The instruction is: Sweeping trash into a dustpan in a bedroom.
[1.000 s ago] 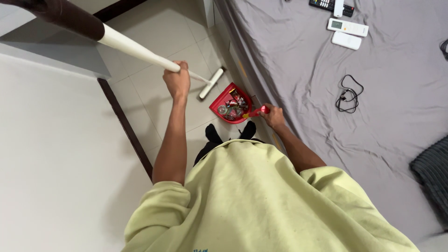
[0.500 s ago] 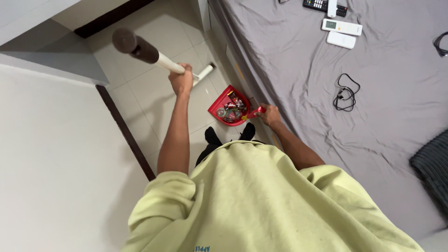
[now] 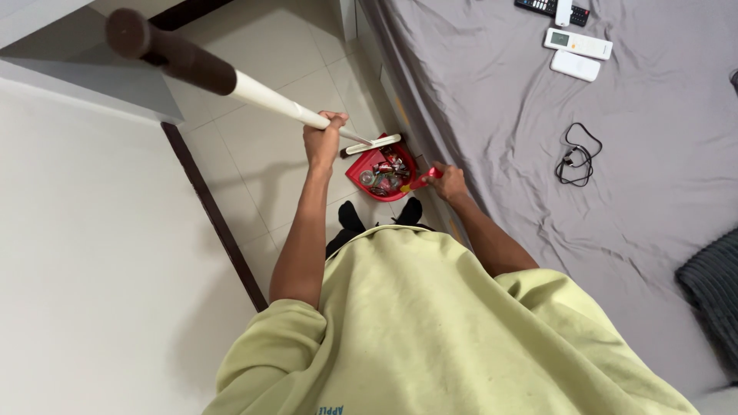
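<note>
My left hand (image 3: 323,140) grips the white shaft of a long broom (image 3: 261,95) with a dark brown top grip. Its white head (image 3: 373,144) lies across the far edge of a red dustpan (image 3: 367,166) on the tiled floor. Small wrappers and bits of litter fill the dustpan. My right hand (image 3: 447,182) holds the dustpan's red handle (image 3: 420,180), close against the side of the bed. My feet in dark socks (image 3: 352,217) stand just behind the pan.
A bed with a grey sheet (image 3: 584,207) fills the right side, carrying three remote controls (image 3: 573,42), a coiled black cable (image 3: 576,157) and a dark pillow (image 3: 711,296). A white wall with a dark skirting board (image 3: 211,211) bounds the narrow tiled floor on the left.
The broom head swept right and nearer, from the floor beyond the dustpan onto its far edge. My left hand moved right with the shaft. My right hand stayed on the dustpan handle.
</note>
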